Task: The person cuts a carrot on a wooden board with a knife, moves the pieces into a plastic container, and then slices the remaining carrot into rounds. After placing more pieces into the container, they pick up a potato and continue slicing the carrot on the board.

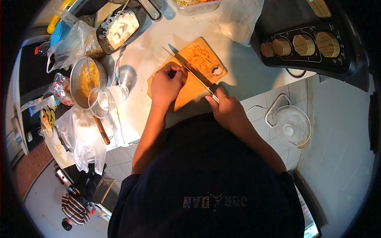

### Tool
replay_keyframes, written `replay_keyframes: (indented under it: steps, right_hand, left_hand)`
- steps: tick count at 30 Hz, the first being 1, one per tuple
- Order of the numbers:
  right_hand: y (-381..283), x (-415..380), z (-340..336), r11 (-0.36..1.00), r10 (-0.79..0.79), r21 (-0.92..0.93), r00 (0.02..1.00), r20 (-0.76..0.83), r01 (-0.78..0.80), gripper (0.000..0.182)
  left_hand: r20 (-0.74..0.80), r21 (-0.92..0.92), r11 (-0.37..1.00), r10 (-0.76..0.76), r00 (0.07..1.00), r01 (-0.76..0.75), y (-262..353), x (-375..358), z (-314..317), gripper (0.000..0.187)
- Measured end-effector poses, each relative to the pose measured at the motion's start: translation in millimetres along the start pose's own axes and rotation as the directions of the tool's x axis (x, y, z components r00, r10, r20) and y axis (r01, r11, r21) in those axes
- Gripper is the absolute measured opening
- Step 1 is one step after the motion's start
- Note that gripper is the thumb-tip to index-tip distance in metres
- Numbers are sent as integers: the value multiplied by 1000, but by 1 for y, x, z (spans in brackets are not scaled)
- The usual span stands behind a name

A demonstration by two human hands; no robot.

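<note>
Item: wooden cutting board (198,81), set at an angle on the pale counter (246,75), just beyond your body.

Your right hand (226,109): closed round the handle of a long knife (189,71), blade laid across the board toward the far left.

Your left hand (166,83): fingers curled down on the board's left part, pinning something beneath; what it is stays hidden.

Done so far: a heap of orange shreds (199,58) on the board's far side, beyond the blade; a small round end piece (216,70) to its right.

Left to do: whatever sits under your left hand looks uncut, so the cutting seems well along but not finished.

Nearby left: a pan of pale strips (88,81), an upturned glass (104,102), plastic bags (81,137).
</note>
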State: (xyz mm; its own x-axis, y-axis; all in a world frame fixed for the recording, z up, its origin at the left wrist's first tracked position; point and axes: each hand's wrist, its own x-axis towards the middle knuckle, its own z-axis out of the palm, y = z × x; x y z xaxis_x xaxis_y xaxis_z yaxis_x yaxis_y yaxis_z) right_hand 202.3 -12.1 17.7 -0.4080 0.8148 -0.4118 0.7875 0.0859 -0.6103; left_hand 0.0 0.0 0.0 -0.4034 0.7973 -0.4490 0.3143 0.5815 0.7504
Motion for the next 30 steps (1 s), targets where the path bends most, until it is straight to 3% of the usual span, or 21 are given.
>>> replay_keyframes:
  steps: [9, 11, 15, 18, 23, 30]
  right_hand:
    - [-1, 3, 9, 992, 102, -76, 993, 56, -97, 36]
    - [4, 6, 17, 998, 38, -57, 998, -48, -41, 35]
    - [-2, 9, 10, 993, 86, -74, 996, -20, -87, 33]
    - [3, 3, 8, 996, 74, -44, 996, -56, -76, 33]
    - [3, -2, 2, 999, 51, 5, 998, -31, -51, 34]
    - [-5, -1, -6, 997, 82, 8, 996, 42, -83, 34]
  left_hand:
    - [-16, 54, 995, 86, 996, -85, -20, 6, 5, 19]
    - [-16, 70, 996, 63, 998, -62, -13, 4, 4, 18]
    - [21, 14, 999, 32, 999, -32, -1, 0, 2, 18]
    - [-6, 76, 997, 34, 999, -33, -5, 1, 0, 19]
    - [60, -105, 993, 53, 997, -46, -21, 9, 2, 21]
    - [35, -90, 995, 43, 998, -40, -5, 1, 0, 21]
